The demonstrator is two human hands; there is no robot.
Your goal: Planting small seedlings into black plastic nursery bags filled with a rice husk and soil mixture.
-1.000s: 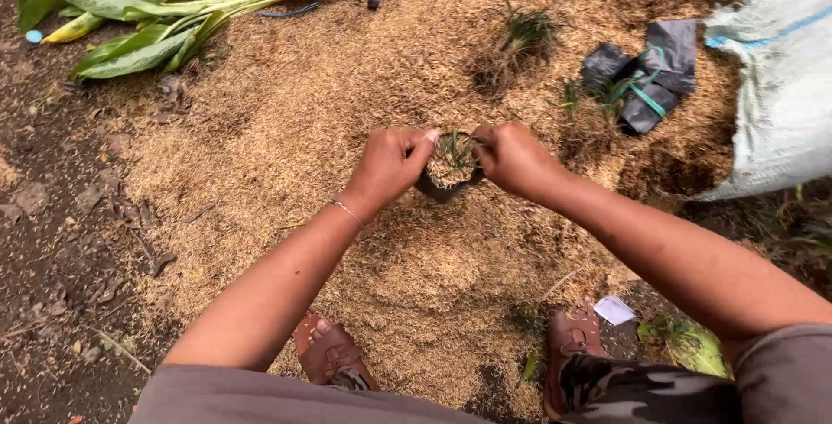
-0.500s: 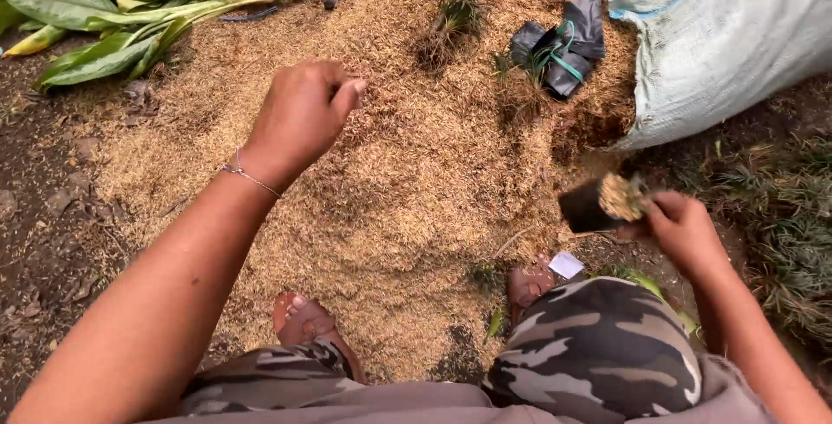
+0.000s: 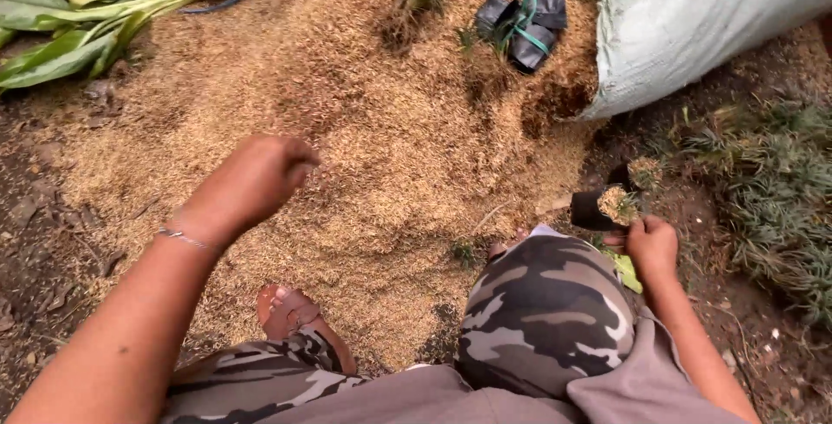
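Right hand point(image 3: 652, 246): at the right of the frame, fingers curled beside the small black plastic nursery bag point(image 3: 598, 210), which lies tipped on its side, packed with tan husk; whether they clasp it cannot be told. Left hand point(image 3: 251, 180): loosely curled, empty, raised over the spread of golden rice husk point(image 3: 364, 129). Pale woven sack point(image 3: 693, 17), upper right.
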